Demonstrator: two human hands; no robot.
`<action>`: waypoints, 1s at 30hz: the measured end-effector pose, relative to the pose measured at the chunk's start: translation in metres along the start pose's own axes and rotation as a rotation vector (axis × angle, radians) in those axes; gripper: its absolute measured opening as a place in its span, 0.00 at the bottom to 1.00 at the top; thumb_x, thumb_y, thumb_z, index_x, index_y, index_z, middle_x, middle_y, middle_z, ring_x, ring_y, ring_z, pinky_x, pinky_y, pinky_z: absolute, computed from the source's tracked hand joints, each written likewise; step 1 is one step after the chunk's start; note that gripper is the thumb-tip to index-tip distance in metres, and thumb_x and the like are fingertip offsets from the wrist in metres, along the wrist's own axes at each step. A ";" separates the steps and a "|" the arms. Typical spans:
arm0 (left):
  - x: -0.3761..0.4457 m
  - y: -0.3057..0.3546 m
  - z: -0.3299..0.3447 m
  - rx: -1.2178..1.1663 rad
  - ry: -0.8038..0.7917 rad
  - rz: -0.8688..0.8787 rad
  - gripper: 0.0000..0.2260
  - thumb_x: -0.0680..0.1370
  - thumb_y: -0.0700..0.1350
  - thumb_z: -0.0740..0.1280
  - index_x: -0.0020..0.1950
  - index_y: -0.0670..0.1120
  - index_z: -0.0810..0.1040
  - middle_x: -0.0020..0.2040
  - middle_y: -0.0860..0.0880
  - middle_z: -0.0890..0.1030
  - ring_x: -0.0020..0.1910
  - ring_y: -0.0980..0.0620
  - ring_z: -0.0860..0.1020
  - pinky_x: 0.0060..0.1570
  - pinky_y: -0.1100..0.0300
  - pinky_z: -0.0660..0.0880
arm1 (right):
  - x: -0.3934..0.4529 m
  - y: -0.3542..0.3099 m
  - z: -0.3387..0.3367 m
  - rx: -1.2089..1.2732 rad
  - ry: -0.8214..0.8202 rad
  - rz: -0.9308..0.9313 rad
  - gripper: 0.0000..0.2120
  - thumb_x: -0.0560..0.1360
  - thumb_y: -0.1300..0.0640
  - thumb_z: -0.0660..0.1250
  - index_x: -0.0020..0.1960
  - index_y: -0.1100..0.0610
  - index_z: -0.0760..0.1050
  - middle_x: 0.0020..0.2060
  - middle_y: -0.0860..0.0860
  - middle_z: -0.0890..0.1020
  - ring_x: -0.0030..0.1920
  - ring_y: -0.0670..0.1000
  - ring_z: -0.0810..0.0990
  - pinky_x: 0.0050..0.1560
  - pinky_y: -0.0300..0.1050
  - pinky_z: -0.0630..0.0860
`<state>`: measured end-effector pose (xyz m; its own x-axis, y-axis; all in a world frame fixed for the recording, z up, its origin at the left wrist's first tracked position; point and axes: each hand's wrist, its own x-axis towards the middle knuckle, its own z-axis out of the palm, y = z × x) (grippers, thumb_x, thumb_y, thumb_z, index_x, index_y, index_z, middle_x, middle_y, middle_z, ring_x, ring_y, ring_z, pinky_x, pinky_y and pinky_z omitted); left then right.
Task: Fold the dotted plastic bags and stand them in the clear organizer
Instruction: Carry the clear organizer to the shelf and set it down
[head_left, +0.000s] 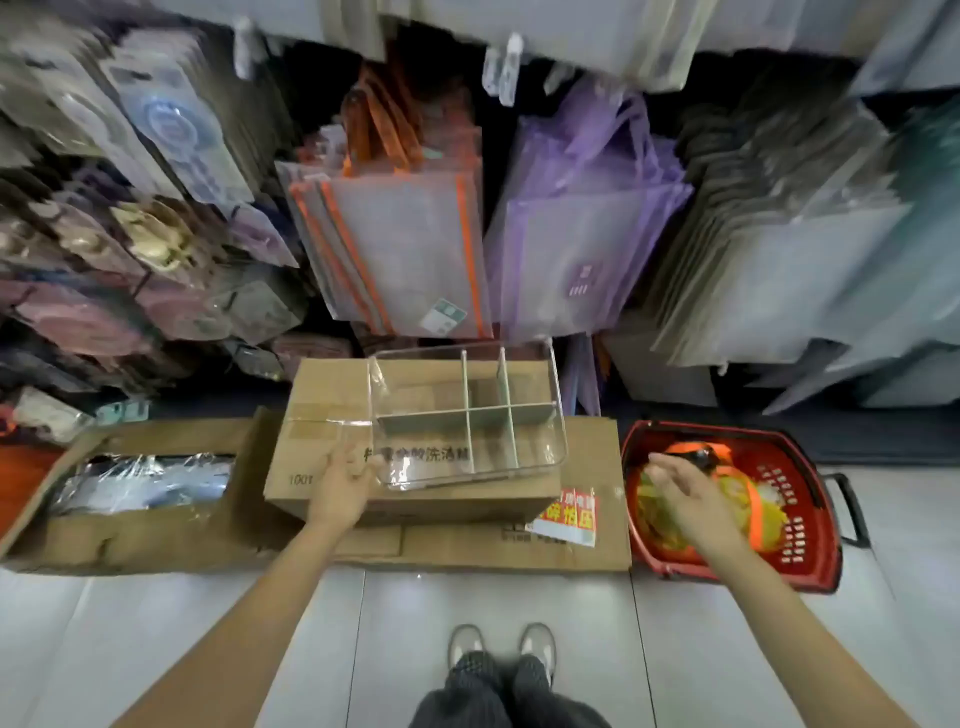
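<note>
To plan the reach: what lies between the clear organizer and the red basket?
Head view: only bare cardboard box with a red-and-white label lies between clear organizer and red basket.

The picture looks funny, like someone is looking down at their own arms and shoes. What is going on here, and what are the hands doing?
A person wears a camera on their head, so you see what they see. Their left hand touches the near corner of a clear organizer, which sits on a cardboard box. Its compartments look empty. Their right hand hovers open over a red basket on the floor, which has yellowish and orange things inside. Neither hand has a grip on any bag yet.
</note>
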<state>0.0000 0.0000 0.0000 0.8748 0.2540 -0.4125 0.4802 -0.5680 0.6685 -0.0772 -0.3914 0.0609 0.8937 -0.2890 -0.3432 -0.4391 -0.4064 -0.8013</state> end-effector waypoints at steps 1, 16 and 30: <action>0.009 0.000 0.007 0.028 -0.029 0.040 0.18 0.80 0.47 0.62 0.68 0.42 0.67 0.60 0.40 0.74 0.58 0.40 0.73 0.53 0.51 0.68 | 0.020 -0.014 0.020 0.010 0.019 0.023 0.15 0.79 0.58 0.62 0.64 0.61 0.73 0.55 0.52 0.78 0.53 0.47 0.74 0.52 0.38 0.67; 0.022 0.035 0.066 -0.336 -0.068 -0.071 0.20 0.82 0.53 0.55 0.74 0.52 0.61 0.65 0.41 0.74 0.54 0.45 0.78 0.51 0.46 0.76 | -0.007 0.046 -0.014 0.211 0.156 0.254 0.15 0.79 0.56 0.62 0.64 0.59 0.73 0.63 0.54 0.76 0.63 0.51 0.73 0.67 0.49 0.68; -0.128 0.222 0.287 -0.405 -0.428 0.159 0.18 0.81 0.52 0.59 0.71 0.58 0.65 0.50 0.40 0.76 0.49 0.34 0.78 0.35 0.55 0.80 | -0.094 0.201 -0.224 0.366 0.472 0.412 0.13 0.80 0.54 0.60 0.62 0.55 0.74 0.58 0.55 0.79 0.58 0.54 0.77 0.65 0.55 0.71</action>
<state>-0.0240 -0.3832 0.0233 0.8747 -0.1944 -0.4441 0.4054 -0.2089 0.8899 -0.2702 -0.6399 0.0416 0.4913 -0.7328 -0.4707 -0.5986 0.1085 -0.7937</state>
